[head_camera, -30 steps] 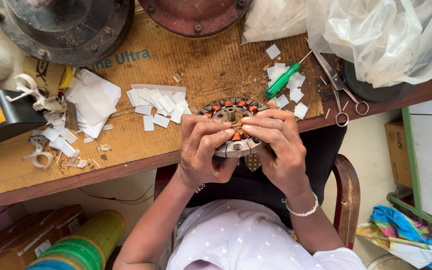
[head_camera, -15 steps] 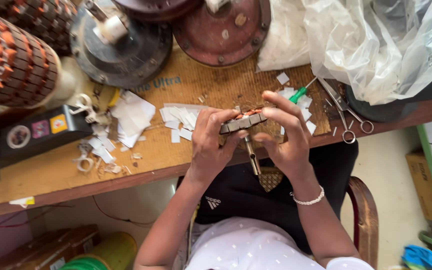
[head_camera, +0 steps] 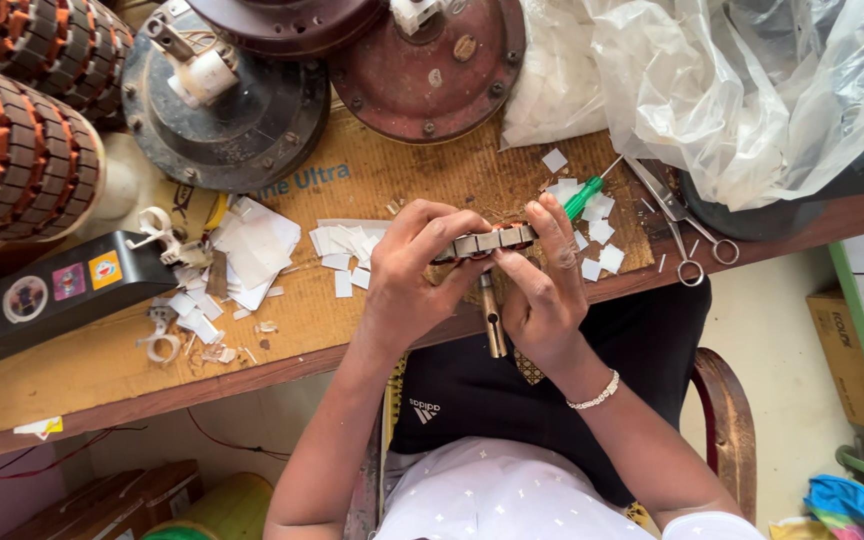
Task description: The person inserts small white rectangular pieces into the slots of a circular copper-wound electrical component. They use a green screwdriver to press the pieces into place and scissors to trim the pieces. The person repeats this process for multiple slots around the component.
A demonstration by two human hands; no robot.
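Both my hands hold a small round motor stator (head_camera: pixel 487 242), turned edge-on so its metal rim faces me and its shaft (head_camera: pixel 492 318) points down toward my lap. My left hand (head_camera: pixel 410 278) grips its left side, fingers curled over the top. My right hand (head_camera: pixel 544 290) grips the right side, with a bead bracelet on the wrist. Small white paper slips (head_camera: pixel 345 243) lie on the brown board just behind my left hand. A green-handled screwdriver (head_camera: pixel 584 197) lies right behind my right fingers.
Scissors (head_camera: pixel 687 232) lie at the right near a clear plastic bag (head_camera: pixel 742 90). Two round fan motor covers (head_camera: pixel 432 70) and copper-wound stators (head_camera: pixel 22 150) fill the back left. A black box (head_camera: pixel 62 295) and paper scraps (head_camera: pixel 252 245) sit at the left.
The stator has been tipped from lying face up to edge-on between my hands, shaft pointing down. The camera view has shifted, bringing the motor covers and large stators into sight.
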